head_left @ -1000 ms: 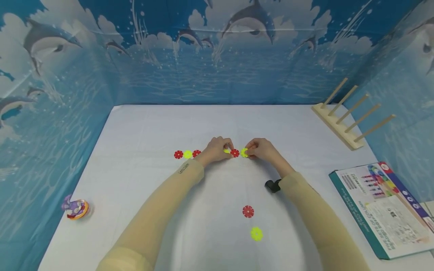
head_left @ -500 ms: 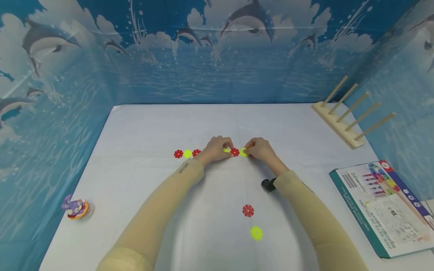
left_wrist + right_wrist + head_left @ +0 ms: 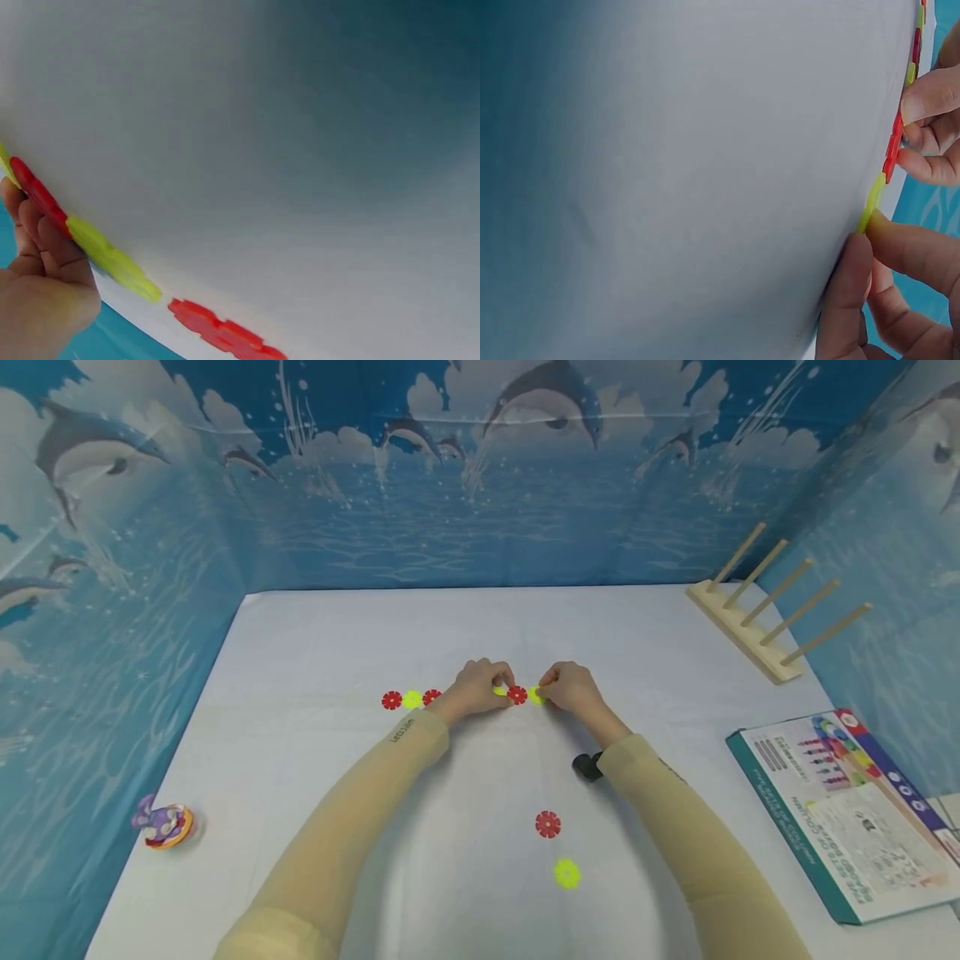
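Observation:
Red and yellow notched plastic discs form a row across the white table. My left hand (image 3: 474,689) pinches a red disc (image 3: 517,695) near the row's right end. A yellow disc (image 3: 498,691) shows partly behind its fingers. The right hand (image 3: 576,687) pinches another yellow disc (image 3: 534,695) between thumb and finger, its edge against the red disc's right edge. In the right wrist view this yellow disc (image 3: 872,196) meets the red one (image 3: 893,146); whether their notches interlock I cannot tell. The row's left part has a red disc (image 3: 392,700) at its end.
A loose red disc (image 3: 548,824) and a loose yellow disc (image 3: 567,874) lie nearer the front. A wooden rack with upright pegs (image 3: 746,631) stands at the back right, with a printed box (image 3: 847,814) before it. A small purple toy (image 3: 162,822) sits at left.
My right hand has moved slightly left, bringing the yellow disc across a small gap to the red disc's edge. The left hand has stayed in place on the row.

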A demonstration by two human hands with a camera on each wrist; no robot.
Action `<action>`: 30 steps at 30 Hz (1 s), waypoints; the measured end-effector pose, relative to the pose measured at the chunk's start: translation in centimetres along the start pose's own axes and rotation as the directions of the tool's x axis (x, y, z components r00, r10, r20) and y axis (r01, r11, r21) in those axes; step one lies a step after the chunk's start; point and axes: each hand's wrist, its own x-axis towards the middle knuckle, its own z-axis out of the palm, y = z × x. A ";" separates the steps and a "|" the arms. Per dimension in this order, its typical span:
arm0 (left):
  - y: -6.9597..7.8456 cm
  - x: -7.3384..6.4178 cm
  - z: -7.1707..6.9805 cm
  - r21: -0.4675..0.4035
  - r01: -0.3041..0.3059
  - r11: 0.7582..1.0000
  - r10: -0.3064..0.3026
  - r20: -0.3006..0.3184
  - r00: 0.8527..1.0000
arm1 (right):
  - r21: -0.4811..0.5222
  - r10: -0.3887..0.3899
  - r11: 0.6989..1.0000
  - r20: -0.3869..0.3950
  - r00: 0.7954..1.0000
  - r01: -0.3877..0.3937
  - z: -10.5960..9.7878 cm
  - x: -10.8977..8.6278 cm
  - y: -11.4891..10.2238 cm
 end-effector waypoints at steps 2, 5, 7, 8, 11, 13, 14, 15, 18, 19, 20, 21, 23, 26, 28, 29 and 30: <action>-0.1 0.1 0.0 0.013 0.001 1.000 -0.001 0.004 1.000 | 0.001 -0.004 1.000 0.000 1.000 0.004 0.0 0.0 0.0; -0.1 0.2 0.0 0.019 0.004 1.000 -0.004 0.009 1.000 | 0.002 -0.013 1.000 -0.001 1.000 0.013 0.1 0.2 0.2; -0.1 0.2 0.0 0.012 0.008 1.000 -0.008 0.006 1.000 | 0.004 -0.015 1.000 -0.003 1.000 0.015 0.1 0.3 0.3; -0.1 0.3 -0.1 0.006 0.009 1.000 -0.009 0.003 1.000 | 0.006 -0.015 1.000 -0.004 1.000 0.015 0.1 0.3 0.3; 0.0 0.4 -0.1 -0.007 0.006 1.000 -0.006 -0.007 1.000 | 0.014 -0.010 1.000 -0.007 1.000 0.010 0.0 0.4 0.4; 0.2 0.6 0.1 -0.007 -0.002 1.000 0.002 -0.013 1.000 | 0.013 -0.008 1.000 -0.006 1.000 0.008 -0.1 0.5 0.5; 0.3 0.6 0.2 -0.007 -0.008 1.000 0.008 -0.013 1.000 | 0.013 -0.010 1.000 -0.003 1.000 0.010 -0.1 0.5 0.5; 0.5 0.7 0.3 -0.003 -0.016 1.000 0.016 -0.014 1.000 | 0.012 -0.010 1.000 -0.003 1.000 0.010 -0.1 0.5 0.6; 1.0 0.9 0.7 0.008 -0.038 0.999 0.038 -0.023 0.999 | 0.013 -0.018 1.000 0.004 1.000 0.018 -0.1 0.5 0.7; 1.3 0.9 0.8 0.007 -0.042 0.999 0.042 -0.026 0.999 | 0.016 -0.022 1.000 0.005 1.000 0.022 -0.1 0.5 0.7; 1.5 0.9 0.9 0.011 -0.043 0.999 0.044 -0.030 0.999 | 0.023 -0.025 0.999 0.005 1.000 0.025 -0.1 0.5 0.8; 1.7 1.0 1.0 0.014 -0.041 0.999 0.042 -0.035 0.999 | 0.026 -0.028 0.999 0.004 1.000 0.028 -0.1 0.6 0.8; 2.0 1.0 1.2 0.013 -0.030 0.999 0.031 -0.041 0.999 | 0.033 -0.032 0.999 0.005 0.999 0.032 -0.1 0.6 0.9; 2.3 1.1 1.4 0.018 -0.009 1.000 0.010 -0.050 0.999 | 0.045 -0.023 0.999 0.004 1.000 0.023 -0.1 0.7 1.0; 2.4 1.1 1.5 0.017 0.001 1.000 0.000 -0.053 0.999 | 0.048 -0.018 0.999 0.006 1.000 0.018 -0.2 0.7 1.1; 2.4 1.1 1.5 0.018 0.003 1.000 -0.002 -0.055 0.999 | 0.050 -0.016 0.999 0.007 1.000 0.016 -0.2 0.7 1.1; 2.4 1.2 1.5 0.017 0.005 1.000 -0.004 -0.057 0.998 | 0.051 -0.017 0.999 0.007 1.000 0.017 -0.2 0.7 1.1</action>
